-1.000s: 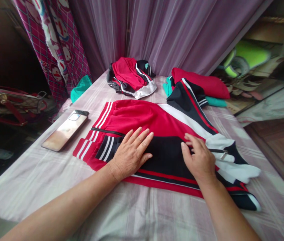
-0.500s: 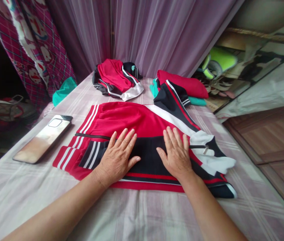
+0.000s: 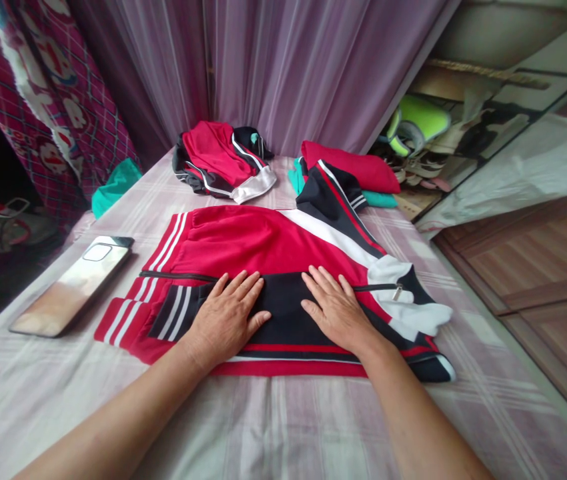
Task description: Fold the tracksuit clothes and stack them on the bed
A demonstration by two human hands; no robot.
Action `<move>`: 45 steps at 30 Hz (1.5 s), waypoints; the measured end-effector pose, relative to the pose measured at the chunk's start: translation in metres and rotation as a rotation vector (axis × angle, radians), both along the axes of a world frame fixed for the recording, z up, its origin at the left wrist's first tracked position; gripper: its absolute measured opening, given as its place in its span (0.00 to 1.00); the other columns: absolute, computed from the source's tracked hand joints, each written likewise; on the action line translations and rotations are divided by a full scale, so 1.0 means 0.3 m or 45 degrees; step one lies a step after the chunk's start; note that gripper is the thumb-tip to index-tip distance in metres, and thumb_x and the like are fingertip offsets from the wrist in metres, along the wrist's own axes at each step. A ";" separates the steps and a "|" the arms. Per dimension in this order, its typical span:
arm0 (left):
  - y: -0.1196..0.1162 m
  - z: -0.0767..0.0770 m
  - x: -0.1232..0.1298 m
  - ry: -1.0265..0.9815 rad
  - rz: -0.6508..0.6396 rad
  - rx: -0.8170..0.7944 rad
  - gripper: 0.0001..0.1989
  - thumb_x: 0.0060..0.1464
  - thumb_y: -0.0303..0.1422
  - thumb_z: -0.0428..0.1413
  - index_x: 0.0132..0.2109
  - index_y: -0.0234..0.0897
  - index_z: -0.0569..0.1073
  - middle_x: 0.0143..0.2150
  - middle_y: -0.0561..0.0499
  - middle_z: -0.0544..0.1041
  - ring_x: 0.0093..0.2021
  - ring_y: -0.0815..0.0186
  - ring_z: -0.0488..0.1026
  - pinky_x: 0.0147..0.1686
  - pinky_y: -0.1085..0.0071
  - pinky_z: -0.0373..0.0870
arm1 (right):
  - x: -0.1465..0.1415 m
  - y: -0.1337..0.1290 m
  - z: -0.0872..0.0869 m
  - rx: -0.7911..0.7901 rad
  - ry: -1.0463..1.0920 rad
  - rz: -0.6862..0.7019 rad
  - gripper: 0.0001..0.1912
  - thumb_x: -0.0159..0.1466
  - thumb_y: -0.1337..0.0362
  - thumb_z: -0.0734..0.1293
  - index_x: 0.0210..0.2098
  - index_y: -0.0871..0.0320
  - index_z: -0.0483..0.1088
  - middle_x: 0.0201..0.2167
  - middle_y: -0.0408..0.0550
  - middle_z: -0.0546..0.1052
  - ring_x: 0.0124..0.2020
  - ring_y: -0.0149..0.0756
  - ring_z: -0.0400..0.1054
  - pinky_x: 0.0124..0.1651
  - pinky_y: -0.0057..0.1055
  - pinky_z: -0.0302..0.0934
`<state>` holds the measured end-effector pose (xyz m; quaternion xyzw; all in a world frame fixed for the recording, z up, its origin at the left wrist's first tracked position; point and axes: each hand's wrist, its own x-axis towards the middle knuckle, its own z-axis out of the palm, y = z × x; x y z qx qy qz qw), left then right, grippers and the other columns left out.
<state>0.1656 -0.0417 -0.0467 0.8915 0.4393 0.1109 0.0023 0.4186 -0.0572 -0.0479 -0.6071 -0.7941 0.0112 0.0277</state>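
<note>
A red, black and white zip jacket [image 3: 258, 240] lies on a plaid-covered bed [image 3: 283, 427]. One black sleeve [image 3: 336, 207] with red and white stripes stretches away at the back right; another black part with a striped cuff is folded across the front. My left hand [image 3: 228, 317] lies flat on this black part, fingers spread, near the striped cuff. Flat on the black fabric further right is my right hand [image 3: 336, 307], its fingers stretched out, just left of the zipper pull [image 3: 397, 292]. Neither hand grips anything.
A phone [image 3: 73, 287] lies at the left. Behind the jacket are a crumpled red and black garment [image 3: 221, 160] and a folded red and teal stack [image 3: 353, 167]. Teal cloth [image 3: 116, 187] hangs at the left edge. Purple curtains [image 3: 273, 73] stand behind; wooden cabinet doors [image 3: 528, 267] are at the right.
The view has shifted slightly. My right hand has turned a little, its fingers now pointing more to the left. My left hand stays flat in nearly the same place on the jacket.
</note>
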 end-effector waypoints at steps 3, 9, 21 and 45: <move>0.000 -0.004 0.001 -0.009 -0.006 0.009 0.31 0.67 0.49 0.39 0.67 0.35 0.64 0.68 0.44 0.65 0.68 0.53 0.61 0.66 0.49 0.57 | 0.024 0.010 -0.009 0.021 0.009 -0.065 0.28 0.72 0.54 0.53 0.69 0.56 0.56 0.71 0.52 0.55 0.71 0.46 0.49 0.69 0.57 0.45; 0.002 -0.008 0.002 -0.027 0.011 0.007 0.29 0.67 0.48 0.42 0.66 0.37 0.65 0.68 0.44 0.66 0.68 0.53 0.61 0.66 0.50 0.56 | 0.005 -0.005 -0.002 0.173 0.062 -0.001 0.28 0.72 0.56 0.54 0.68 0.57 0.59 0.69 0.56 0.58 0.70 0.47 0.51 0.70 0.58 0.42; 0.003 0.002 0.002 -0.018 0.005 -0.018 0.28 0.67 0.46 0.43 0.66 0.37 0.65 0.67 0.43 0.67 0.68 0.54 0.61 0.66 0.50 0.56 | -0.080 -0.043 0.009 0.119 0.239 0.337 0.24 0.70 0.58 0.60 0.64 0.53 0.64 0.67 0.51 0.64 0.68 0.44 0.55 0.69 0.53 0.49; -0.004 0.032 0.008 -0.036 0.017 -0.155 0.28 0.67 0.48 0.43 0.67 0.38 0.63 0.69 0.45 0.65 0.69 0.55 0.58 0.68 0.53 0.52 | 0.026 0.025 0.019 -0.517 2.247 -0.368 0.13 0.59 0.50 0.70 0.29 0.54 0.71 0.24 0.42 0.73 0.21 0.30 0.67 0.18 0.25 0.61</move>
